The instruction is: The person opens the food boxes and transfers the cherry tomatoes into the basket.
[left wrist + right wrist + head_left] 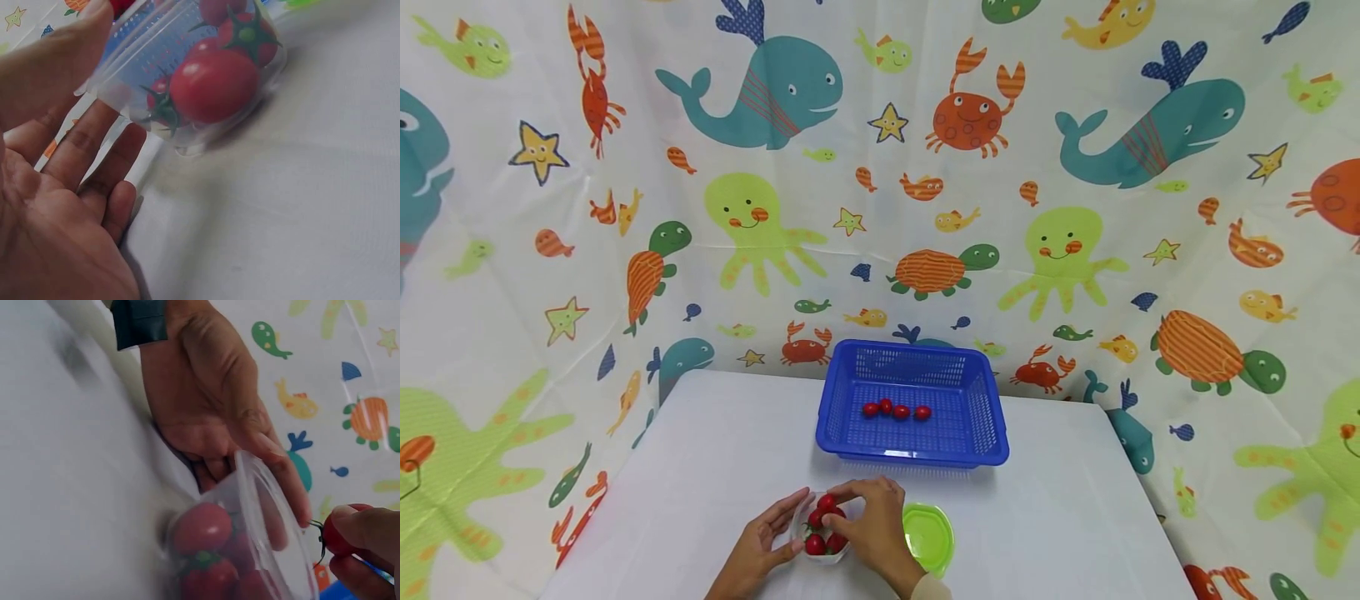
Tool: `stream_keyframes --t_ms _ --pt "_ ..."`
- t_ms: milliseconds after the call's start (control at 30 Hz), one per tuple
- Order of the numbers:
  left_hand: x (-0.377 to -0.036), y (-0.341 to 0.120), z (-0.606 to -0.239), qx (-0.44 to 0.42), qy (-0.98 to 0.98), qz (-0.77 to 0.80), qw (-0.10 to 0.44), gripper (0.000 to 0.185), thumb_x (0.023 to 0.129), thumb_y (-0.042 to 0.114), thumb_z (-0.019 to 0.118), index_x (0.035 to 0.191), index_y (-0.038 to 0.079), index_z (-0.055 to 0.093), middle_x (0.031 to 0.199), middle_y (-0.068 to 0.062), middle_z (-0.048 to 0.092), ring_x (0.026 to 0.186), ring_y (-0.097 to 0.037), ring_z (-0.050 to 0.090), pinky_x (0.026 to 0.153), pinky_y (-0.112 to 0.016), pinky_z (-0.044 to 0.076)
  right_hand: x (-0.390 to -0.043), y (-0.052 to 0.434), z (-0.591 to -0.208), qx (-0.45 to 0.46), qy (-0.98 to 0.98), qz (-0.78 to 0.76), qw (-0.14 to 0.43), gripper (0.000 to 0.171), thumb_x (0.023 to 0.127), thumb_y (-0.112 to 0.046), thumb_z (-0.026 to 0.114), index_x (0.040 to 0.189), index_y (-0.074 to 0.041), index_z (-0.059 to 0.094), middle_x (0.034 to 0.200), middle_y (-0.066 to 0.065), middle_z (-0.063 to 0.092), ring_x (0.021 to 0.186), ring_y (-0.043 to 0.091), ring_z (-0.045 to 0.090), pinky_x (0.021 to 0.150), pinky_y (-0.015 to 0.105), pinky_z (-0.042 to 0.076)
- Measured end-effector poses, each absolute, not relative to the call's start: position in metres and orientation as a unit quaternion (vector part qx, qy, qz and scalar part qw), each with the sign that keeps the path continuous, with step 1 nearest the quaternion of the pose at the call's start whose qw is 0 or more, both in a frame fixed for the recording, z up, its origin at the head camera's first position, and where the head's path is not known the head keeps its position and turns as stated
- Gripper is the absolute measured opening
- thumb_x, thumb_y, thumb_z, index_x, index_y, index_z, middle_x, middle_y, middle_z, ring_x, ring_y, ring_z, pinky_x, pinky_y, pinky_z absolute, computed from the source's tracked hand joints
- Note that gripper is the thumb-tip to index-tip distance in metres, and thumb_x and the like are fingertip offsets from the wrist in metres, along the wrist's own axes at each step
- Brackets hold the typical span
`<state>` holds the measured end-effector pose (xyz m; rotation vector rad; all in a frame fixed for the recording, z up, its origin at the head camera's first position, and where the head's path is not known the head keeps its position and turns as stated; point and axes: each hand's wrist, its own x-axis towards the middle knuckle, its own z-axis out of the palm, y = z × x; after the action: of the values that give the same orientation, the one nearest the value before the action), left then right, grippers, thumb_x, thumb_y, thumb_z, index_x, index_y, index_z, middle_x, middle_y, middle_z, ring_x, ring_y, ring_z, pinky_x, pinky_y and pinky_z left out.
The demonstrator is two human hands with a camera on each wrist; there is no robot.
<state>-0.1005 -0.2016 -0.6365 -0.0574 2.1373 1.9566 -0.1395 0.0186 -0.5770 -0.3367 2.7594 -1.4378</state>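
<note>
In the head view my left hand [758, 543] holds a small clear plastic tub [187, 139] by its side, near the front of the table. Its thumb and fingers lie at the rim, as the left wrist view shows. Inside are several red cherry tomatoes [215, 85] with green stalks. Just above the tub's opening, my right hand [878, 521] pinches one cherry tomato [337, 542] between thumb and fingers, its green stalk toward the tub. The little tub stands tilted in the wrist views because of the camera angle.
Behind the hands stands a blue plastic basket [917, 457] with several cherry tomatoes [901, 412] on its floor. A round green lid [929, 538] lies right of the tub on the white table [1060, 517]. A patterned sea-animal curtain [865, 275] hangs behind and at both sides.
</note>
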Motion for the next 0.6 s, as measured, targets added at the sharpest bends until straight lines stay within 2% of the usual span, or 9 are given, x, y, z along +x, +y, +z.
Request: stream_keyframes --t_ms 167,367,500,600 --pt "-0.101 -0.202 -0.637 -0.022 0.733 0.669 0.119 0.062 0.101 0.018 0.073 0.158 0.014 0.05 0.163 -0.009 0.052 0.13 0.021 0.05 0.103 -0.005 0.038 -0.146 0.027 -0.57 -0.115 0.872 -0.475 -0.007 0.026 0.082 -0.029 0.093 0.104 -0.036 0.082 0.097 -0.025 0.079 0.108 0.007 0.064 0.109 0.058 0.035" --pt "-0.101 -0.202 -0.636 -0.02 0.734 0.669 0.114 0.063 0.101 0.017 0.074 0.159 0.011 0.048 0.165 -0.011 0.05 0.133 0.017 0.052 0.104 -0.006 0.039 -0.154 0.037 -0.56 -0.121 0.865 -0.487 -0.021 0.026 0.085 -0.028 0.092 0.107 -0.037 0.082 0.102 -0.022 0.079 0.108 0.009 0.063 0.101 0.047 0.045" --pt "-0.101 -0.201 -0.634 -0.017 0.743 0.66 0.109 0.063 0.101 0.018 0.074 0.158 0.009 0.048 0.165 -0.013 0.05 0.143 0.0 0.054 0.106 -0.009 0.042 -0.157 0.044 -0.553 -0.128 0.862 -0.49 -0.035 0.029 0.086 -0.027 0.09 0.113 -0.03 0.081 0.106 -0.018 0.079 0.109 0.009 0.066 0.102 0.047 0.05" --pt "-0.101 -0.2 -0.633 -0.021 0.75 0.652 0.107 0.063 0.101 0.019 0.074 0.158 0.01 0.049 0.163 -0.012 0.052 0.149 -0.017 0.052 0.114 -0.021 0.046 -0.161 0.048 -0.549 -0.128 0.859 -0.493 -0.047 0.032 0.087 -0.026 0.09 0.117 -0.026 0.081 0.109 -0.017 0.079 0.108 0.009 0.068 0.102 0.046 0.052"
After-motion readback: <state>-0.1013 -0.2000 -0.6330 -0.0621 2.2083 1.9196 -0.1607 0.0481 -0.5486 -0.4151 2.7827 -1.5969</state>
